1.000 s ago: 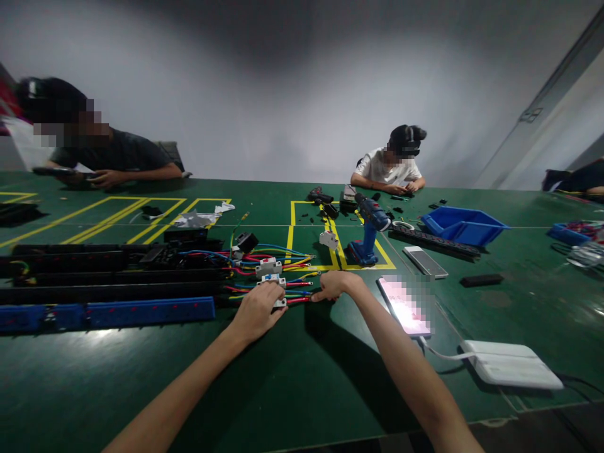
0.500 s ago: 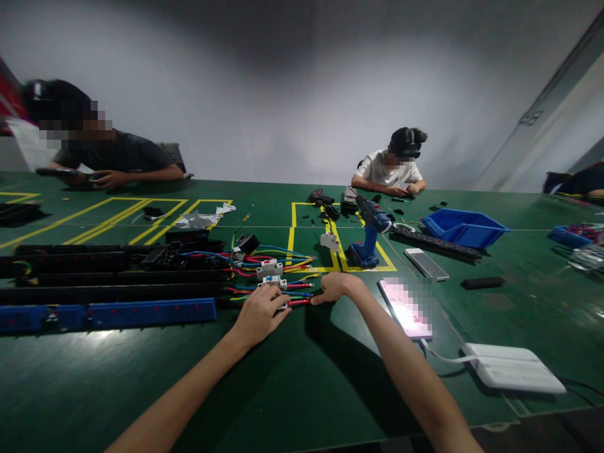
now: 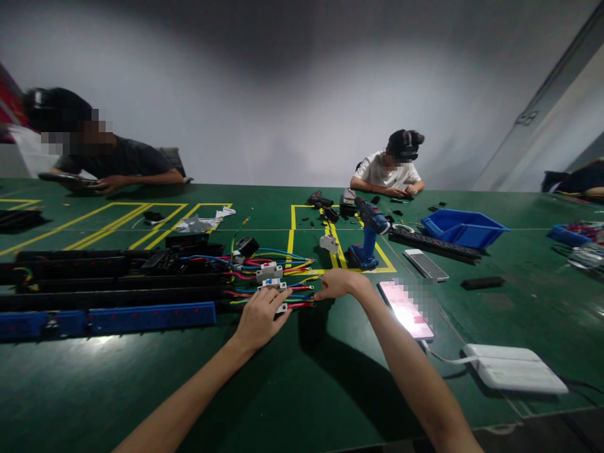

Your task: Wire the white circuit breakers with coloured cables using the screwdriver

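My left hand (image 3: 261, 318) lies on a small white circuit breaker (image 3: 281, 307) at the end of a bundle of red, blue and yellow wires (image 3: 297, 292), its fingers curled round the breaker. My right hand (image 3: 338, 284) pinches the loose ends of those wires just right of the breaker. Two more white breakers (image 3: 269, 272) sit a little farther back among the wires. The wires run left into long black power strips (image 3: 113, 283), with a blue strip (image 3: 141, 318) in front.
A blue cordless drill (image 3: 369, 236) stands behind my right hand. A lit phone (image 3: 406, 309) and a white power bank (image 3: 514, 375) lie to the right. A blue bin (image 3: 461, 226) sits farther back. Two other people sit at the far edge of the green table (image 3: 283, 390).
My hands have stayed on the breaker and wires, with only small finger shifts. The view has drifted slightly.
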Demonstrator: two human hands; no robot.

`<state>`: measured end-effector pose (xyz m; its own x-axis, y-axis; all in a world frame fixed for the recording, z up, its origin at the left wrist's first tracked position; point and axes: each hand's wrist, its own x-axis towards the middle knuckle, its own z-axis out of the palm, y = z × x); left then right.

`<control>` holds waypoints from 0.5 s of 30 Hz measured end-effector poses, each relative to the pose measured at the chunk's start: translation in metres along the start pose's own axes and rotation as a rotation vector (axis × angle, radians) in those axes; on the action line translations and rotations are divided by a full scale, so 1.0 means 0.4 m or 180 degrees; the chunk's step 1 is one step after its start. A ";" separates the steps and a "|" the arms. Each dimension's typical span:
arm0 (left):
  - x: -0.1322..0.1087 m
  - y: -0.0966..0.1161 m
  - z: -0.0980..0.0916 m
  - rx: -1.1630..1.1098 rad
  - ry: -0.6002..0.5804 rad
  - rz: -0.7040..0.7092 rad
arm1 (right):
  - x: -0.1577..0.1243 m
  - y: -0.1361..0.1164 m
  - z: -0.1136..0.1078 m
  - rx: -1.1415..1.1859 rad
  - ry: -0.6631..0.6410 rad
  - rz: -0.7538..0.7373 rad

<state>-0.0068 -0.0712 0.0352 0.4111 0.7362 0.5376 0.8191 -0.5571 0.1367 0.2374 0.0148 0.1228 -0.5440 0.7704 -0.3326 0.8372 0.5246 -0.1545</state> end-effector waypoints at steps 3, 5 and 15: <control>-0.002 -0.001 0.001 -0.0073 0.0005 -0.0009 | -0.043 0.023 -0.054 0.0087 0.0668 0.0024; -0.002 -0.001 0.000 -0.0097 0.0012 -0.0017 | -0.075 0.042 -0.093 0.0151 0.1246 0.0082; 0.002 0.003 -0.008 -0.0130 0.0025 0.0003 | -0.098 0.227 -0.118 0.1477 0.5316 0.1244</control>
<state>-0.0067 -0.0728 0.0385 0.4086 0.7326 0.5443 0.8015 -0.5733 0.1700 0.3321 0.0493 0.1657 0.4473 0.4821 0.7533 0.7038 0.3299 -0.6291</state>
